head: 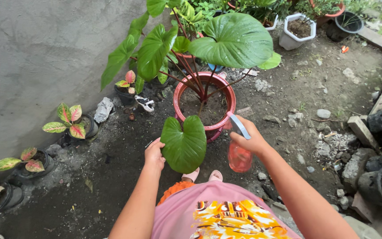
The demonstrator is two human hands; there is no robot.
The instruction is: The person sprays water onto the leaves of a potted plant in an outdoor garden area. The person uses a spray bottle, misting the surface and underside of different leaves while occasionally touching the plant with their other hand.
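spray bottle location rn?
Head view, right of centre: the red spray bottle is gripped in the right hand, just right of the red pot and its low heart-shaped leaf.

Right hand (249, 138): closed around a red spray bottle (239, 156), its nozzle aimed toward the red pot (181, 92)
Left hand (154, 154): fingers at the edge of a low heart-shaped leaf (184, 143), holding it out
Plant: large green leaves (234, 40) on thin reddish stems rising from the pot's soil
Ground: bare dirt with scattered stones (323, 113)
Wall side: small black pots with pink-and-green leaves (69, 119) in a row along the grey wall (36, 57)
Far side: white pot (298, 29) of soil
Below: pink shirt (217, 212), pink slippers (203, 175)
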